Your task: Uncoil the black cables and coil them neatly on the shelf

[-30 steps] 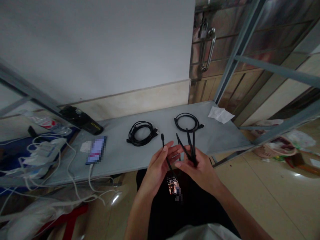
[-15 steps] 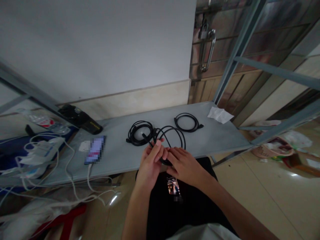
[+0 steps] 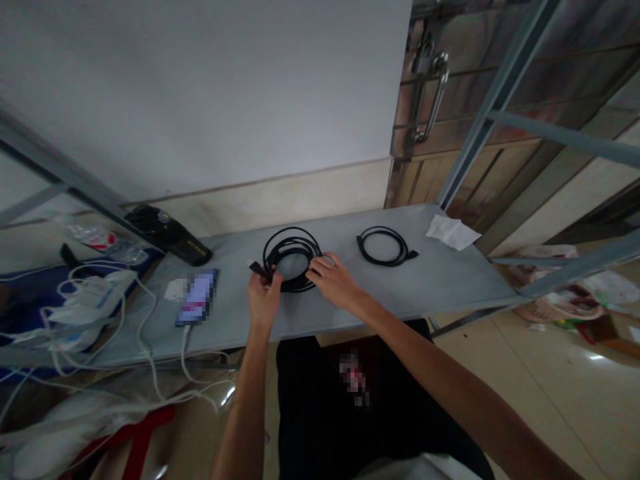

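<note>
Black coiled cables (image 3: 292, 243) lie one on another at the middle of the grey table (image 3: 320, 310). My left hand (image 3: 264, 297) pinches the left side of the upper coil, close to a black plug that points up and left. At the coil's right side, my right hand (image 3: 330, 277) has its fingers closed on the cable. A separate black cable coil (image 3: 384, 261) rests on the table to the right, touched by neither hand.
On the left are a phone (image 3: 197, 297) with a white cable, a dark cylindrical object (image 3: 170, 233), a plastic bottle (image 3: 105, 239) and tangled white cords. White paper (image 3: 451, 232) lies at the right end. Metal posts rise at both ends.
Both hands have moved forward and left from the table's front edge, carrying the held coil onto the other coil. They are now farther apart, one on each side.
</note>
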Tool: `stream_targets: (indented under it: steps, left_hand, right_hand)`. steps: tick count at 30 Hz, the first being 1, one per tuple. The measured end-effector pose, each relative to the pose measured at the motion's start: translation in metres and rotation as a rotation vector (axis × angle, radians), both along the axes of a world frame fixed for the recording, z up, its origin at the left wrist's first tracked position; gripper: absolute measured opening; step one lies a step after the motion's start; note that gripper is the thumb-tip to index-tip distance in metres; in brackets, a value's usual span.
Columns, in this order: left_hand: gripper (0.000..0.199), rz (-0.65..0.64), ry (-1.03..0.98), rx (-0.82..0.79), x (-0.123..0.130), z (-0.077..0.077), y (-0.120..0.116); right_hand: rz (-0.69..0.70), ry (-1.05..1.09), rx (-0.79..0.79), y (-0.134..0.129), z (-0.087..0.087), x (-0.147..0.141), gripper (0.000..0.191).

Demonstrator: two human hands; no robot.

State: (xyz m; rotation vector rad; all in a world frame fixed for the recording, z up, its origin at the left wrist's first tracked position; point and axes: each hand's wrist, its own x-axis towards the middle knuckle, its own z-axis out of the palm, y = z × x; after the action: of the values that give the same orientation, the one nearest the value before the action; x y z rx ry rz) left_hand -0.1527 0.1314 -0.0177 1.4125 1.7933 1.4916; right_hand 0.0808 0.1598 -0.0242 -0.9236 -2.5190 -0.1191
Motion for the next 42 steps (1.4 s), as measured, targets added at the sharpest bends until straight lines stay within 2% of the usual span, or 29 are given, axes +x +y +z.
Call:
stream_targets:
  steps: [4, 8, 11, 15, 17, 20, 21, 23, 27, 31, 36, 42]
  left_hand:
    - [0.039, 0.089, 0.187, -0.015, -0.012, -0.021, 0.002]
    - [0.058, 0.108, 0.242, 0.001, -0.016, -0.036, 0.002]
    - [0.07, 0.126, 0.308, 0.013, -0.014, -0.039, 0.0]
    - [0.1, 0.166, 0.493, 0.144, -0.005, -0.031, -0.007]
    - [0.088, 0.086, 0.617, 0.221, 0.0, -0.027, -0.009]
    - [0.043, -0.221, 0.747, 0.292, 0.007, -0.026, -0.01]
    - [0.035, -0.312, 0.766, 0.299, 0.009, -0.027, -0.009]
    - [0.035, -0.413, 0.789, 0.293, 0.01, -0.03, -0.008]
    - [0.041, -0.399, 0.807, 0.287, 0.009, -0.035, -0.007]
    - [0.044, -0.374, 0.775, 0.258, 0.006, -0.038, -0.006]
    - [0.037, -0.353, 0.753, 0.25, 0.005, -0.041, -0.004]
    - [0.034, -0.35, 0.767, 0.218, 0.005, -0.041, -0.002]
  right_hand:
    - [0.001, 0.067, -0.136, 0.012, -0.025, -0.008, 0.032]
    - [0.033, 0.13, -0.186, 0.014, -0.034, -0.004, 0.035]
    - [0.023, 0.159, -0.166, 0.014, -0.035, -0.004, 0.035]
    - [0.01, 0.204, -0.137, 0.015, -0.04, -0.005, 0.039]
    - [0.01, 0.23, -0.136, 0.017, -0.042, -0.006, 0.041]
    - [0.012, 0.269, -0.148, 0.018, -0.043, -0.005, 0.04]
    - [0.012, 0.279, -0.149, 0.019, -0.043, -0.005, 0.039]
    - [0.0, 0.294, -0.142, 0.019, -0.042, -0.005, 0.036]
    - [-0.054, 0.313, -0.157, 0.018, -0.04, -0.005, 0.034]
    - [-0.083, 0.328, -0.271, 0.019, -0.038, -0.006, 0.036]
    - [-0.072, 0.414, -0.35, 0.024, -0.037, -0.005, 0.027]
    - [-0.062, 0.48, -0.36, 0.026, -0.039, -0.006, 0.035]
